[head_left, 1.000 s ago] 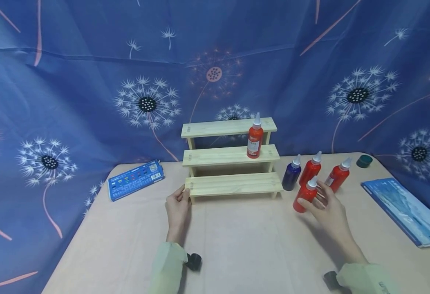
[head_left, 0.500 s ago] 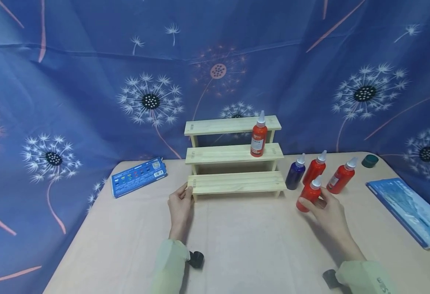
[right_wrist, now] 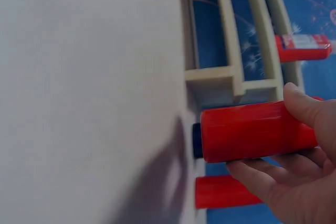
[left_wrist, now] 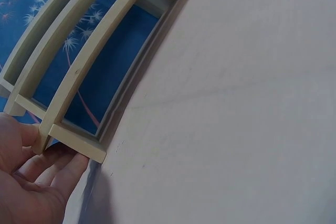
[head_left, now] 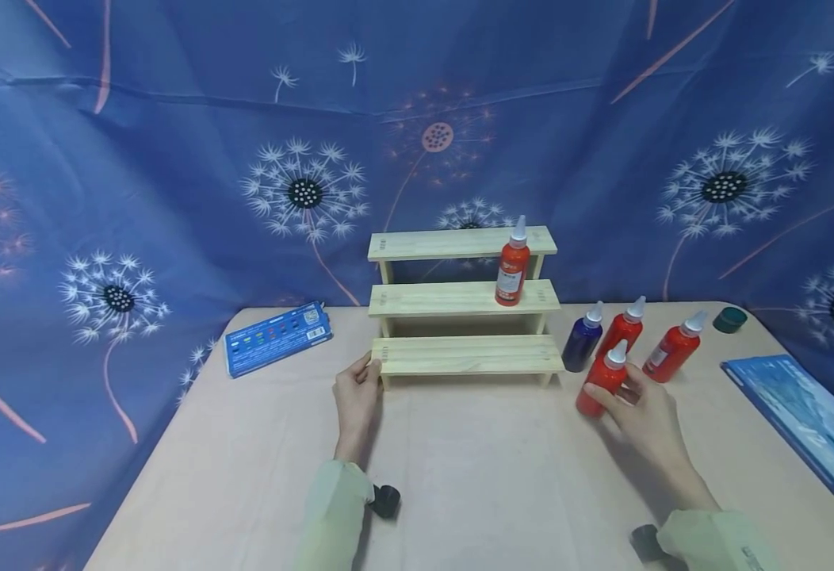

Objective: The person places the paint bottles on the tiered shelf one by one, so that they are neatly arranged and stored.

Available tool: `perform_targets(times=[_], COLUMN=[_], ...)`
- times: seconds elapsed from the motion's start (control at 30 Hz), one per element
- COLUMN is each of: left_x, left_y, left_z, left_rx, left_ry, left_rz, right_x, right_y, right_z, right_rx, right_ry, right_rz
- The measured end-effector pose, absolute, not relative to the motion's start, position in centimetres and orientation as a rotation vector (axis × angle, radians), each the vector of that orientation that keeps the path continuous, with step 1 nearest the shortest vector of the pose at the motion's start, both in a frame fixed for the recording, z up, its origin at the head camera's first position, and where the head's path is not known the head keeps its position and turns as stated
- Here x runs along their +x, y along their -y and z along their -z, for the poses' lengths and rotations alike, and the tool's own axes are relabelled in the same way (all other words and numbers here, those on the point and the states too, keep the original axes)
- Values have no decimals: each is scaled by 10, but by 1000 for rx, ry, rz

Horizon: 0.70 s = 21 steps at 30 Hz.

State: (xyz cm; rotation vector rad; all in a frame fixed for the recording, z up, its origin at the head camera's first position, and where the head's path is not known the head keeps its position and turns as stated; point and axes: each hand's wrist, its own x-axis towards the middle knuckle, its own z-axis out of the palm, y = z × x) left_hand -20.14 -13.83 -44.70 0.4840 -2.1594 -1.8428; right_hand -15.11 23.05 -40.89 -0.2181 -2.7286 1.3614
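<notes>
A three-tier wooden stand (head_left: pixel 460 354) rests on the table. My left hand (head_left: pixel 357 400) grips the left end of its lowest step, thumb on the board; in the left wrist view the fingers (left_wrist: pixel 65 177) reach beneath that end. To the right of the stand, my right hand (head_left: pixel 648 416) holds a red squeeze bottle (head_left: pixel 602 386) with a grey pointed cap, tilted slightly to the right. Whether its base touches the table I cannot tell. Just behind it are a dark blue bottle (head_left: pixel 583 341) and two more red bottles, one (head_left: pixel 624 327) partly hidden, the other (head_left: pixel 672 349) farther right.
Another red bottle (head_left: pixel 512 274) stands on the stand's middle step, toward the right. A blue flat box (head_left: pixel 277 339) lies at the table's back left. Farther right are a dark green lid (head_left: pixel 729 319) and a blue-covered book (head_left: pixel 802 420). A blue dandelion-print cloth hangs behind.
The head view has swung slightly left, so the whole scene sits farther right in it. Both hands keep their holds, with little visible movement of the red bottle or stand.
</notes>
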Motion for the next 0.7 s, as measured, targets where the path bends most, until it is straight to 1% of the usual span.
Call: perform_targets(times=[0.47, 0.7], left_x=[-202, -200], left_y=[139, 138], left_z=[446, 446], left_rx=[468, 463], left_ry=[2157, 2173], left_rz=[1798, 1794], right_x=[-158, -166], right_y=[-196, -177], right_z=[371, 361], right_rx=[-102, 30], right_ry=[2702, 2648], right_rz=[-1343, -1313])
